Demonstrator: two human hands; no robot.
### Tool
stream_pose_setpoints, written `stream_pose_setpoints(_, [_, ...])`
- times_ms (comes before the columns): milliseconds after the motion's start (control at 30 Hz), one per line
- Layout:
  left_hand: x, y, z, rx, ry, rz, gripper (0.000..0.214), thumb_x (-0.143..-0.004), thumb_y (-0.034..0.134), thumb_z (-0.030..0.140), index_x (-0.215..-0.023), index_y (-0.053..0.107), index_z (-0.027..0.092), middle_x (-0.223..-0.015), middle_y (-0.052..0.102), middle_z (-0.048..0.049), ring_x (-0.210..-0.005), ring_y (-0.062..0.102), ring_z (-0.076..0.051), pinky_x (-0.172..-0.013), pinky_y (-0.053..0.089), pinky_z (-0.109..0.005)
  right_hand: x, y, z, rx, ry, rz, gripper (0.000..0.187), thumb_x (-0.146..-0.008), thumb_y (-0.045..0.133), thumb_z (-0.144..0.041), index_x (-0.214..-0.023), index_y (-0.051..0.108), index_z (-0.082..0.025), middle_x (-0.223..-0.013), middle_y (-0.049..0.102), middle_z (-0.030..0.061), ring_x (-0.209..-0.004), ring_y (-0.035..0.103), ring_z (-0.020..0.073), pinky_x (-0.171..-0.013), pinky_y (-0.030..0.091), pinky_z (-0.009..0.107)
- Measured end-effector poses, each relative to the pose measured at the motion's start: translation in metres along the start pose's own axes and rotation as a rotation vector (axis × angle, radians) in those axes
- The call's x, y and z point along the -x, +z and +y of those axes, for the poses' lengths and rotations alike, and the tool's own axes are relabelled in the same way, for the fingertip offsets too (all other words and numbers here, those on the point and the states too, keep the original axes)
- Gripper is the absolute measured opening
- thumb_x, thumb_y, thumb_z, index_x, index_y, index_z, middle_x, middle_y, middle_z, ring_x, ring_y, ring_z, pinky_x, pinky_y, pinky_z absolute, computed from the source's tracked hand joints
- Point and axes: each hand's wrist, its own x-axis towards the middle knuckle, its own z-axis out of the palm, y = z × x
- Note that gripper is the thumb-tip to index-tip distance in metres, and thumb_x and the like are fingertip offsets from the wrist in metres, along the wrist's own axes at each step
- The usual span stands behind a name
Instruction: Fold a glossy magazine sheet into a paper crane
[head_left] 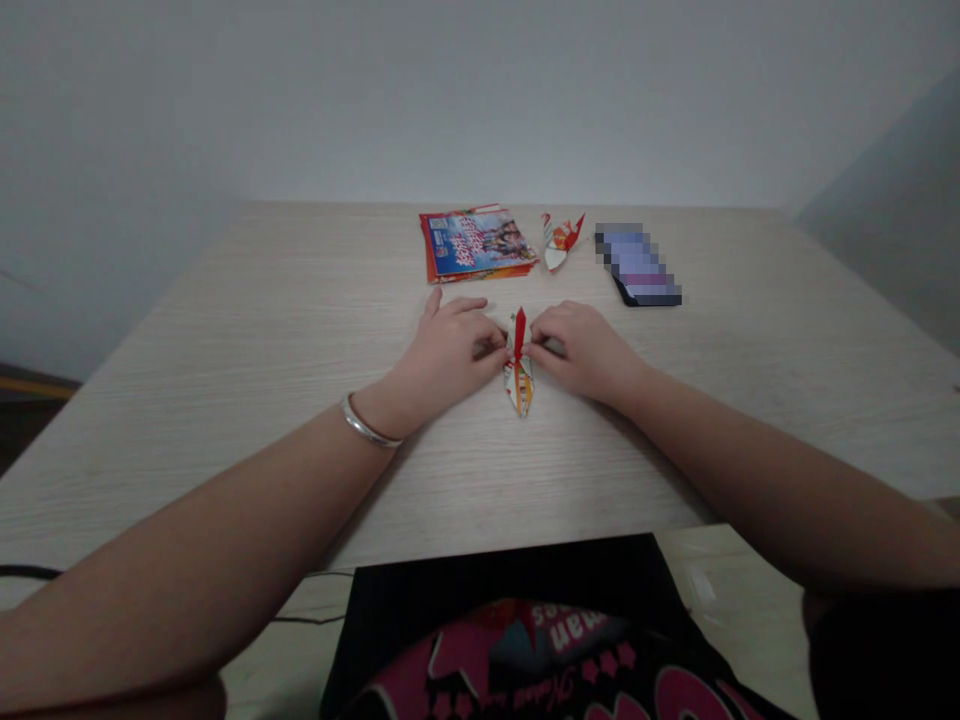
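Note:
A small folded paper figure (518, 378), red, white and orange, lies on the light wooden table (262, 330) in front of me. My left hand (450, 350) pinches its left side with thumb and fingers pressed together. My right hand (581, 348) pinches its right side the same way. Both hands rest on the tabletop, and a silver bangle (367, 425) circles my left wrist.
A stack of printed colour sheets (474, 243) lies at the far middle of the table. Beside it stands a finished folded paper figure (561, 240), and a phone (637, 266) lies to its right. A dark cable (30, 572) runs at the near left edge.

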Motion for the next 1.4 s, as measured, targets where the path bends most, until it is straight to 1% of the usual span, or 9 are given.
stream_pose_setpoints(133, [-0.001, -0.002, 0.002, 0.008, -0.059, -0.019, 0.019, -0.093, 0.064, 0.028, -0.08, 0.073, 0.02, -0.112, 0.078, -0.0082, -0.142, 0.055, -0.032, -0.129, 0.012, -0.07, -0.003, 0.004, 0.002, -0.051, 0.08, 0.02, 0.016, -0.092, 0.065, -0.026, -0.079, 0.071, -0.018, -0.086, 0.076, 0.0078, -0.085, 0.064, 0.023, -0.085, 0.043, 0.037])
stream_pose_setpoints(367, [-0.003, 0.002, 0.0, -0.002, -0.078, -0.01, 0.017, -0.094, 0.067, 0.029, -0.081, 0.072, 0.02, -0.111, 0.078, -0.0082, -0.14, 0.056, -0.031, -0.129, 0.01, -0.068, -0.006, 0.005, -0.002, -0.03, 0.137, 0.044, 0.015, -0.089, 0.069, -0.024, -0.076, 0.072, -0.019, -0.083, 0.076, 0.0066, -0.081, 0.063, 0.0215, -0.079, 0.04, 0.036])
stream_pose_setpoints(567, [-0.005, 0.002, 0.001, -0.003, -0.082, 0.008, 0.016, -0.09, 0.071, 0.03, -0.079, 0.068, 0.019, -0.098, 0.074, -0.0041, -0.106, 0.067, -0.024, -0.127, 0.021, -0.062, -0.005, 0.002, -0.005, -0.029, 0.154, 0.055, 0.012, -0.087, 0.07, -0.024, -0.075, 0.072, -0.02, -0.085, 0.076, 0.0052, -0.082, 0.063, 0.0213, -0.079, 0.037, 0.036])
stream_pose_setpoints(700, [-0.006, 0.0, 0.002, -0.024, -0.054, 0.018, 0.019, -0.091, 0.07, 0.032, -0.078, 0.067, 0.019, -0.091, 0.071, -0.0032, -0.101, 0.066, -0.024, -0.126, 0.022, -0.062, -0.003, 0.001, -0.007, 0.001, 0.164, 0.076, 0.013, -0.088, 0.069, -0.026, -0.076, 0.071, -0.021, -0.086, 0.077, 0.0051, -0.086, 0.063, 0.0227, -0.08, 0.035, 0.037])
stream_pose_setpoints(833, [-0.004, -0.001, 0.001, -0.051, 0.011, 0.024, 0.018, -0.091, 0.069, 0.035, -0.083, 0.065, 0.019, -0.094, 0.07, -0.0031, -0.102, 0.066, -0.024, -0.125, 0.024, -0.061, -0.003, 0.002, -0.006, 0.021, 0.17, 0.086, 0.014, -0.087, 0.068, -0.026, -0.075, 0.072, -0.021, -0.086, 0.077, 0.0058, -0.087, 0.063, 0.0239, -0.08, 0.034, 0.038])
stream_pose_setpoints(1067, [-0.001, -0.004, 0.002, -0.071, 0.04, 0.011, 0.016, -0.093, 0.066, 0.034, -0.1, 0.067, 0.02, -0.109, 0.074, -0.0074, -0.115, 0.066, -0.028, -0.124, 0.026, -0.062, -0.003, 0.004, -0.004, 0.023, 0.204, 0.105, 0.015, -0.088, 0.068, -0.029, -0.076, 0.073, -0.022, -0.087, 0.077, 0.0059, -0.09, 0.062, 0.0247, -0.083, 0.036, 0.04])
stream_pose_setpoints(1167, [0.0, -0.007, 0.002, -0.1, 0.092, -0.023, 0.02, -0.097, 0.059, 0.031, -0.106, 0.072, 0.02, -0.116, 0.074, -0.0098, -0.122, 0.064, -0.03, -0.124, 0.028, -0.061, -0.003, 0.004, -0.001, 0.016, 0.229, 0.117, 0.017, -0.088, 0.069, -0.031, -0.075, 0.074, -0.022, -0.087, 0.077, 0.0064, -0.092, 0.063, 0.0258, -0.085, 0.037, 0.041])
stream_pose_setpoints(1267, [0.002, -0.01, 0.0, -0.13, 0.165, -0.076, 0.031, -0.1, 0.051, 0.031, -0.121, 0.072, 0.019, -0.126, 0.073, -0.0121, -0.125, 0.064, -0.03, -0.121, 0.033, -0.058, -0.003, 0.004, 0.002, 0.006, 0.249, 0.118, 0.018, -0.088, 0.069, -0.032, -0.074, 0.075, -0.022, -0.088, 0.078, 0.0067, -0.093, 0.063, 0.0266, -0.087, 0.038, 0.042])
stream_pose_setpoints(1400, [0.004, -0.014, 0.0, -0.222, 0.23, -0.169, 0.039, -0.1, 0.054, 0.029, -0.135, 0.067, 0.019, -0.14, 0.069, -0.0131, -0.137, 0.059, -0.03, -0.125, 0.028, -0.059, -0.003, 0.005, 0.005, 0.021, 0.266, 0.122, 0.017, -0.087, 0.071, -0.032, -0.075, 0.076, -0.022, -0.091, 0.077, 0.007, -0.096, 0.063, 0.0278, -0.087, 0.038, 0.043])
